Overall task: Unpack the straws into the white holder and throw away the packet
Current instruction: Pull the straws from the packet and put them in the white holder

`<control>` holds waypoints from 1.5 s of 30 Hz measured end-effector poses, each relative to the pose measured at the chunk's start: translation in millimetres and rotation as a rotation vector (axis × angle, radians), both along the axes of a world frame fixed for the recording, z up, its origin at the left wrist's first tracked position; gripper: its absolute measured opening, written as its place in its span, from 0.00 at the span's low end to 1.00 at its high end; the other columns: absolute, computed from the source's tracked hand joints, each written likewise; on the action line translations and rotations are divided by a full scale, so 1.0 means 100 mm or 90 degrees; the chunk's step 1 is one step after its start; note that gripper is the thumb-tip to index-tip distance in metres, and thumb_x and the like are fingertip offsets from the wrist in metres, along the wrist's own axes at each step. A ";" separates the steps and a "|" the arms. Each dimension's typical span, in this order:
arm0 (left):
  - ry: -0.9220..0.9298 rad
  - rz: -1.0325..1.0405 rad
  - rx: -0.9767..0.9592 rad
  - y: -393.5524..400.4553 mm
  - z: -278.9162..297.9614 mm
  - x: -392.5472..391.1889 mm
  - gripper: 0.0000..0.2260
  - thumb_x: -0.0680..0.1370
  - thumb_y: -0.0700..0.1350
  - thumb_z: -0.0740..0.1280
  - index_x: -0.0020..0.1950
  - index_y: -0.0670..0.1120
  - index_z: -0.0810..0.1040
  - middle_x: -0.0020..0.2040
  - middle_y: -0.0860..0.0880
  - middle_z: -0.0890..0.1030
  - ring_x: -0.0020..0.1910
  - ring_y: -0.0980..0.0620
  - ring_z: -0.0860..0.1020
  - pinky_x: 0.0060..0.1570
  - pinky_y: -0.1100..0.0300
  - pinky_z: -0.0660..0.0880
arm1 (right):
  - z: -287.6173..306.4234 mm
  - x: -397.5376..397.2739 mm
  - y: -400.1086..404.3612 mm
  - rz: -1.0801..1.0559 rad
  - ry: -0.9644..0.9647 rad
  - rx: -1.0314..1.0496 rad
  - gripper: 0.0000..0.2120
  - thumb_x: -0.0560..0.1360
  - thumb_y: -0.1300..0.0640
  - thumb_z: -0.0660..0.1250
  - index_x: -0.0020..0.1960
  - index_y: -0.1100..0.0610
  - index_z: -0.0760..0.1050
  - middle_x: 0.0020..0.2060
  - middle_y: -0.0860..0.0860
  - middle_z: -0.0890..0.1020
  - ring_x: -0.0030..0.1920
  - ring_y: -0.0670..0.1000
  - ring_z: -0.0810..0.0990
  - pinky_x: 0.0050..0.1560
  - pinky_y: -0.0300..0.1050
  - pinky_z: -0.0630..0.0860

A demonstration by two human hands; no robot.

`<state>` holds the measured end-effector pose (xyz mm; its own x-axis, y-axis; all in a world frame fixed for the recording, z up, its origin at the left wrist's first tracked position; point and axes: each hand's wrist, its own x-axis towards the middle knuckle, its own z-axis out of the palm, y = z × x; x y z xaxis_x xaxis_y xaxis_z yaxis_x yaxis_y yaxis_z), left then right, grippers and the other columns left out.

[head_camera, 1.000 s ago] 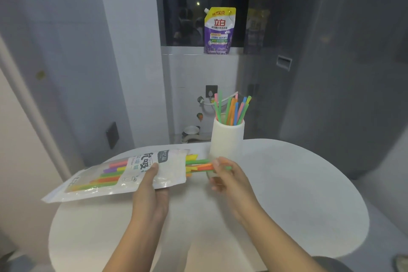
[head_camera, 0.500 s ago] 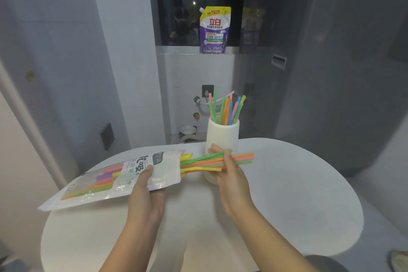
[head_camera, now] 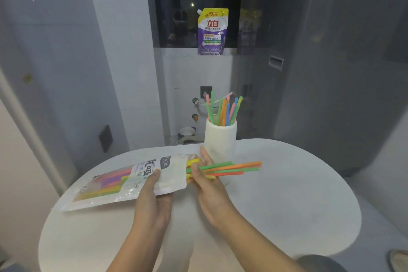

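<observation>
1. The left hand (head_camera: 152,196) pinches the straw packet (head_camera: 132,180) from below and over its front face, thumb on the printed label, holding it roughly level above the white table (head_camera: 287,216) with the open mouth facing the right hand.
2. The right hand (head_camera: 206,180) is closed on a small bundle of straws (head_camera: 231,168), green, orange and yellow, whose free ends stick out past the fingers to the far side, away from the packet.
3. Their near ends lie at the packet's mouth; whether they have fully cleared it is hard to tell, since the hand covers that spot.
4. More straws lie inside the packet, on the far side of the left hand from its mouth.
5. The white holder (head_camera: 220,139) stands just beyond the right hand, with several straws upright in it.
6. The step in hand looks like drawing out a batch, so unpacking is partway done.
7. Next, the right hand would need to tip the bundle upright and lower it into the holder's opening, keeping the grip snug so none slip.
</observation>
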<state>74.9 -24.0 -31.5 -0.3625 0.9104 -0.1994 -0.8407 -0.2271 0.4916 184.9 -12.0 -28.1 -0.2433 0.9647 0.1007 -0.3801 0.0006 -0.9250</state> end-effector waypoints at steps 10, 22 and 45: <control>-0.041 0.027 0.005 0.02 0.03 -0.11 0.21 0.78 0.33 0.60 0.71 0.43 0.66 0.64 0.44 0.78 0.60 0.48 0.78 0.44 0.52 0.82 | 0.03 0.17 0.03 -0.079 -0.155 -0.027 0.26 0.72 0.35 0.48 0.65 0.43 0.69 0.55 0.36 0.77 0.45 0.26 0.76 0.47 0.22 0.68; -0.025 0.049 0.000 0.03 0.02 -0.11 0.20 0.78 0.34 0.61 0.70 0.44 0.68 0.66 0.45 0.77 0.62 0.49 0.77 0.49 0.52 0.80 | 0.03 0.15 0.01 -0.110 -0.018 -0.022 0.39 0.60 0.29 0.65 0.67 0.44 0.66 0.61 0.40 0.76 0.56 0.38 0.79 0.58 0.37 0.75; -0.039 0.014 -0.017 0.03 -0.06 -0.12 0.20 0.78 0.34 0.60 0.70 0.43 0.67 0.57 0.46 0.80 0.56 0.50 0.79 0.42 0.54 0.82 | 1.30 0.37 0.30 -0.289 0.089 0.123 0.26 0.79 0.48 0.58 0.23 0.51 0.61 0.18 0.46 0.63 0.20 0.48 0.68 0.27 0.41 0.74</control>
